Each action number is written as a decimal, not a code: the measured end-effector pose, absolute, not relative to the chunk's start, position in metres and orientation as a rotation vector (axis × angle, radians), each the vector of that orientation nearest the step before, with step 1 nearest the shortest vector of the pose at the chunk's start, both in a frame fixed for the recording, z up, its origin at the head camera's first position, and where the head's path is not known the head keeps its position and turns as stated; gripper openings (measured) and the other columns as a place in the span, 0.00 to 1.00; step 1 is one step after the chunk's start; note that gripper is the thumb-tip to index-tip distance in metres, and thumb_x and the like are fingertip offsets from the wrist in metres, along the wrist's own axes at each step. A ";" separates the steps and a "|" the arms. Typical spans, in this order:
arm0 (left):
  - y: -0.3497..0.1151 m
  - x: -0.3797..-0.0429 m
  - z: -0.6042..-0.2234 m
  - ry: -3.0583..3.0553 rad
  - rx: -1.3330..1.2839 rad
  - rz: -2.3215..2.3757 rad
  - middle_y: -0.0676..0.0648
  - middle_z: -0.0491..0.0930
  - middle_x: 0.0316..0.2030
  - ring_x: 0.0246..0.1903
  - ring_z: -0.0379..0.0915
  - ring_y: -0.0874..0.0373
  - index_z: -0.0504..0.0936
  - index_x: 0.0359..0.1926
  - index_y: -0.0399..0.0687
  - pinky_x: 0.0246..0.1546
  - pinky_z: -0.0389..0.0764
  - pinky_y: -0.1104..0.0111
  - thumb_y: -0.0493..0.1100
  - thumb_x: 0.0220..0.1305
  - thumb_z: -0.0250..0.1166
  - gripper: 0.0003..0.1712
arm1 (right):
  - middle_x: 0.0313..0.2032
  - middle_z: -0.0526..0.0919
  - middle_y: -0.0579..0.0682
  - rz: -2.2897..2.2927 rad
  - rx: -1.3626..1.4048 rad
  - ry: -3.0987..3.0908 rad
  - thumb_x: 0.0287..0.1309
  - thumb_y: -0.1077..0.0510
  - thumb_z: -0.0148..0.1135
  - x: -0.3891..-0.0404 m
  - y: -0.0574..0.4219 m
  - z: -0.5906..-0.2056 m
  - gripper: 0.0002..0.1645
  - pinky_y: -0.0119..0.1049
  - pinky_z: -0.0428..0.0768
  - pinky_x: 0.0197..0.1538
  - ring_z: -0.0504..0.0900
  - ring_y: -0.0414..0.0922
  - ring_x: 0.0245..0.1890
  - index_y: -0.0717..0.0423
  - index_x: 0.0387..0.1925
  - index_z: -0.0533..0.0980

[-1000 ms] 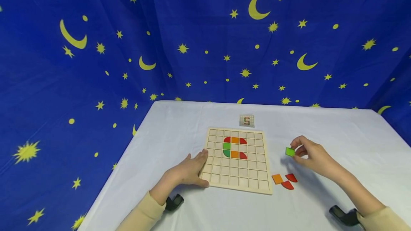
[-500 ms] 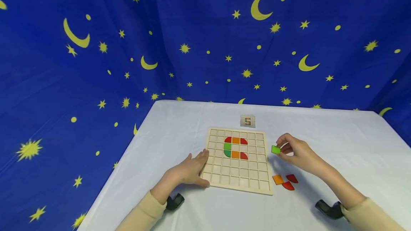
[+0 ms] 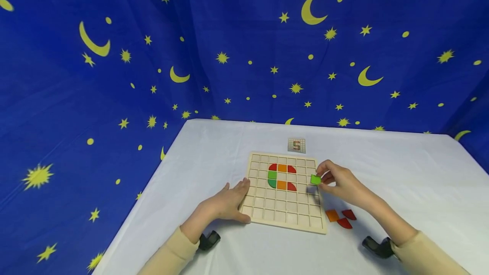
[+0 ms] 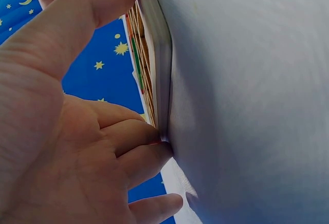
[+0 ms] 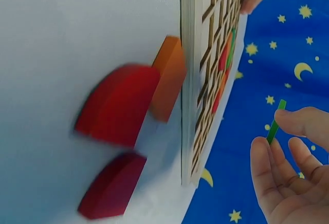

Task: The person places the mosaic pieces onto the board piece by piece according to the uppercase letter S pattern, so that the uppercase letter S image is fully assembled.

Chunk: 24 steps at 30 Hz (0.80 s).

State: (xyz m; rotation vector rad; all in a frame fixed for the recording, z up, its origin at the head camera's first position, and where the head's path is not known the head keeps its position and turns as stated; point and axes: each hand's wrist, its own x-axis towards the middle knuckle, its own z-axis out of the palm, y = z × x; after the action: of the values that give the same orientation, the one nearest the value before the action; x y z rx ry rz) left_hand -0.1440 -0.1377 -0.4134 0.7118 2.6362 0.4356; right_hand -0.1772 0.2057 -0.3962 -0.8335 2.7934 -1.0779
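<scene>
A light wooden grid board (image 3: 267, 203) lies on the white table. Set in its cells are red quarter-round, orange square, green square and green quarter-round tiles. My left hand (image 3: 227, 203) rests along the board's left edge, thumb at the near corner and fingers extended. In the left wrist view, the fingertips (image 4: 154, 157) touch the board's side. My right hand (image 3: 341, 183) pinches a light green square tile (image 3: 315, 180) between thumb and fingers, above the board's right edge. The right wrist view shows this tile (image 5: 276, 122) edge-on, apart from the board.
An orange square tile (image 3: 332, 215) and two red quarter-round tiles (image 3: 344, 223) lie right of the board. Behind it is a small card (image 3: 296, 145) with an S-shaped pattern on a grid. Blue star-patterned cloth (image 3: 244, 46) hangs around the table (image 3: 217, 139).
My right hand has moved left with the green square tile, from beside the board to over its right edge. My left hand has stayed on the board's edge.
</scene>
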 end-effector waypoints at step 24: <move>-0.138 -0.144 -0.414 2.640 0.706 0.433 0.35 0.49 0.70 0.69 0.45 0.47 0.49 0.70 0.29 0.66 0.45 0.47 0.58 0.49 0.72 0.61 | 0.37 0.78 0.48 -1.065 -1.001 2.614 0.48 0.69 0.67 -0.179 0.163 -0.413 0.19 0.33 0.80 0.39 0.79 0.44 0.35 0.59 0.42 0.70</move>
State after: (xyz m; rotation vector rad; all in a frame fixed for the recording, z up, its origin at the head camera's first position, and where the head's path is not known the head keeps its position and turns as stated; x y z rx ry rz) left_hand -0.1439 -0.1376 -0.4139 0.7055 2.6405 0.4328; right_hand -0.1792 0.1629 -0.4127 -1.0011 2.6142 -1.0650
